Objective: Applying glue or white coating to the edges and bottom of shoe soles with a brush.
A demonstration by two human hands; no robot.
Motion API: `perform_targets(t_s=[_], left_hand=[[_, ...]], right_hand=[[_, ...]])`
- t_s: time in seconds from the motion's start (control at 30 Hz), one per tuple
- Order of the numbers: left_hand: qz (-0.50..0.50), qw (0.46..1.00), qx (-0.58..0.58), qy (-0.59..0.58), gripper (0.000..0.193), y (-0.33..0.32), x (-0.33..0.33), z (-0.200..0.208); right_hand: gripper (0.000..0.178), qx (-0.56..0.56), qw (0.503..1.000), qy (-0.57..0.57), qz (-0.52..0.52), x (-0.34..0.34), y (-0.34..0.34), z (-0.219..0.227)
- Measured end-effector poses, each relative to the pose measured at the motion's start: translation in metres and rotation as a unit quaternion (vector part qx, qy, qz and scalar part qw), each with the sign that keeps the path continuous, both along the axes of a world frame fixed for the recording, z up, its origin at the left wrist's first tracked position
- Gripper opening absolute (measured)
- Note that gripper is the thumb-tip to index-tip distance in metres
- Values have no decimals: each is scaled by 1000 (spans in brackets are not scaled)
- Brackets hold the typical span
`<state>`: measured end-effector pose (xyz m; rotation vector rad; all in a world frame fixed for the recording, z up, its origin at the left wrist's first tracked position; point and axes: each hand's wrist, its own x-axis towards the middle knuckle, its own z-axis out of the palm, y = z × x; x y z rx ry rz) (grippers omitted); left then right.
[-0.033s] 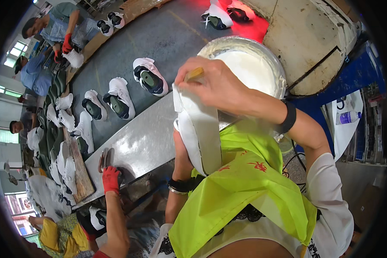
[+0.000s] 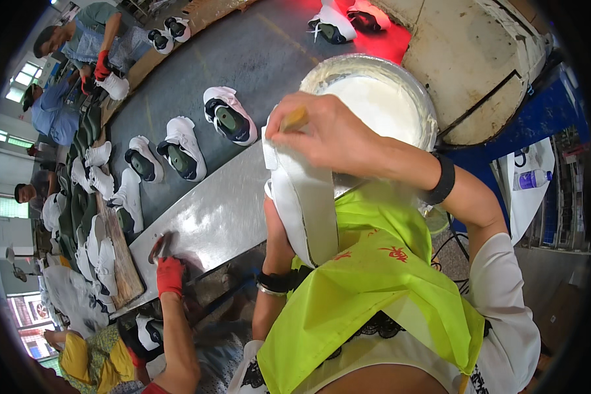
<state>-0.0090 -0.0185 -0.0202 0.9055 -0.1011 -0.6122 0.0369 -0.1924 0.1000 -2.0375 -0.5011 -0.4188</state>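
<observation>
My left hand (image 2: pixel 279 233) grips a white shoe (image 2: pixel 303 213) from its left side, with the broad pale underside turned up toward me. The toe end points down to my apron. My right hand (image 2: pixel 322 128) is closed over the shoe's far end, pinching a wooden-handled brush (image 2: pixel 295 119); its working end is hidden behind my fingers and the shoe. Just beyond that hand stands a round metal bowl (image 2: pixel 432 125) holding a thick white liquid (image 2: pixel 368 102).
White shoes with dark green insides (image 2: pixel 184 151) lie along the dark conveyor belt (image 2: pixel 262 62). A steel ledge (image 2: pixel 210 213) borders it. A red-gloved co-worker's hand (image 2: pixel 171 276) holds a curved metal tool at the ledge. More shoes (image 2: pixel 102 256) are piled at the left; people stand behind.
My right hand and the brush handle have shifted very slightly. The co-worker's red-gloved hand has moved a little. The shoe stays in almost the same place.
</observation>
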Motion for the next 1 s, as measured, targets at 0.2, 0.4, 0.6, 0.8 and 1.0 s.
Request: perform_targets(t_s=[0.2, 0.4, 0.6, 0.8, 1.0], left_hand=[[57, 997, -15, 44, 60, -1, -1, -2], [80, 994, 77, -3, 56, 9, 0, 14], [57, 997, 20, 58, 51, 14, 21, -20], [50, 996, 43, 54, 50, 3, 24, -3], [112, 990, 73, 34, 50, 3, 24, 6]], right_hand=[[17, -134, 969, 194, 68, -7, 2, 42], [12, -19, 999, 42, -25, 25, -31, -4], [10, 22, 1000, 4, -20, -57, -22, -57], [9, 176, 976, 110, -69, -7, -22, -31], [18, 204, 955, 118, -180, -18, -26, -49]])
